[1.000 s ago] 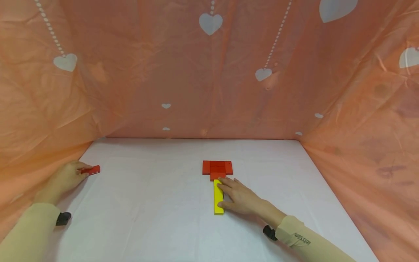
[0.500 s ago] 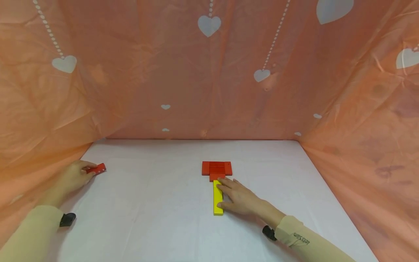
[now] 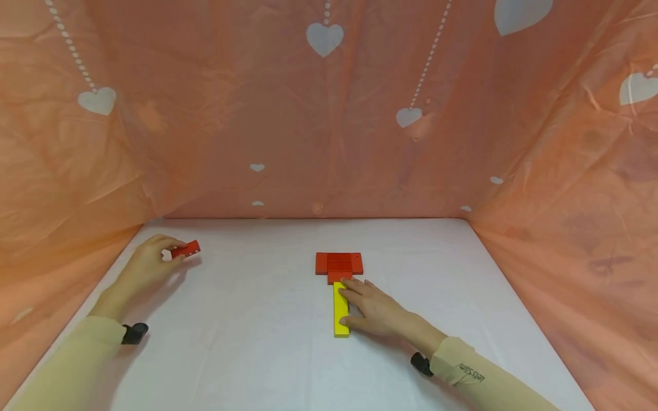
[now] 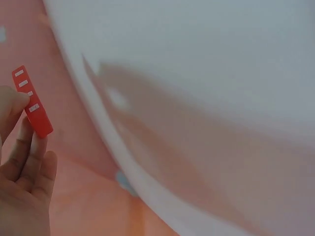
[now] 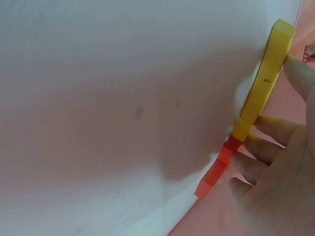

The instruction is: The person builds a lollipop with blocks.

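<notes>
My left hand [image 3: 146, 264] pinches a small red block [image 3: 187, 249] between thumb and fingers, above the left part of the white table, with a shadow below it. In the left wrist view this red block [image 4: 34, 110] shows several white marks along one side. My right hand [image 3: 377, 308] rests against a long yellow block [image 3: 341, 314], its fingers spread along the right side and top. A short yellow piece [image 5: 242, 129] adjoins the far end of the long one in the right wrist view. Beyond it, several red blocks [image 3: 339, 265] lie flat together in a T shape.
White cloth covers the table [image 3: 247, 342]. Peach-coloured curtains [image 3: 231, 114] with white hearts rise at the back and both sides. Each wrist wears a black camera, such as the left one [image 3: 135, 333].
My left hand has carried the red block rightward and up, away from the left edge of the table. The right hand and the yellow and red blocks in the middle have stayed in place.
</notes>
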A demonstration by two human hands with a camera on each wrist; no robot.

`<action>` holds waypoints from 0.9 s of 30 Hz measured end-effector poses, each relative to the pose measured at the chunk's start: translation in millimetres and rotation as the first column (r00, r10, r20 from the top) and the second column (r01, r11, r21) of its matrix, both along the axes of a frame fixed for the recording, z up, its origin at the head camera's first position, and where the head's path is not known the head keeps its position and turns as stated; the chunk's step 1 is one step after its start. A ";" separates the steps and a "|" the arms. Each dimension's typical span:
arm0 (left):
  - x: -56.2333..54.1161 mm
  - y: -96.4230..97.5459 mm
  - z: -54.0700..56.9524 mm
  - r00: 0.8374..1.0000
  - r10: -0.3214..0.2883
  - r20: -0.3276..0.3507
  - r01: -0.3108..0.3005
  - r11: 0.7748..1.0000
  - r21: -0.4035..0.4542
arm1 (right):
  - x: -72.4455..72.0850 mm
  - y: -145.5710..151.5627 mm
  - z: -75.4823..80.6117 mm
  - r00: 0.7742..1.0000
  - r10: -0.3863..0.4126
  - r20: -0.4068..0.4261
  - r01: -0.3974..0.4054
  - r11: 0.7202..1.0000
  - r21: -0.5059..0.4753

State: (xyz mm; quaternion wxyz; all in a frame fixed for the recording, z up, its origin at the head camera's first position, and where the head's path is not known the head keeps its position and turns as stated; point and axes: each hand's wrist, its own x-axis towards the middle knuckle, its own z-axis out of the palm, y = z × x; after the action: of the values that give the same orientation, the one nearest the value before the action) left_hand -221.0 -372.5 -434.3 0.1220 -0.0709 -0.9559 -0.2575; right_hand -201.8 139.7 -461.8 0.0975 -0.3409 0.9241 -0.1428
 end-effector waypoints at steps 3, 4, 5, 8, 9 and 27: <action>-6.7 14.1 0.7 0.998 -0.041 -0.044 0.041 0.999 -0.005 | -0.1 0.2 0.0 1.000 -0.002 0.001 0.002 1.000 0.002; -8.6 19.1 1.2 0.997 -0.056 -0.054 0.056 0.998 -0.002 | -0.1 0.3 -0.1 1.000 -0.003 0.000 0.003 1.000 0.004; -10.5 24.4 2.1 0.996 -0.071 -0.062 0.071 0.997 0.002 | 0.0 0.5 -0.1 1.000 -0.002 0.000 0.002 1.000 0.005; -15.9 40.9 4.5 0.990 -0.111 -0.089 0.112 0.994 0.010 | 0.0 0.9 -0.5 1.000 -0.001 -0.003 0.001 1.000 0.006; -18.2 46.6 5.5 0.988 -0.124 -0.096 0.126 0.992 0.012 | 0.1 1.2 -0.7 1.000 0.001 -0.005 -0.001 1.000 0.006; -63.4 152.6 6.6 0.942 -0.315 -0.115 0.325 0.942 0.081 | -1.1 1.1 -0.7 1.000 -0.009 0.006 0.009 1.000 0.006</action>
State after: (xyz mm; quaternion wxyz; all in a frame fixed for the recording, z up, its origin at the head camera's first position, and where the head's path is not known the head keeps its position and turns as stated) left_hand -284.4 -219.9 -427.7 0.1298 -0.2321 -0.9104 -0.3169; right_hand -202.8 140.8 -462.5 0.1006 -0.3360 0.9257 -0.1417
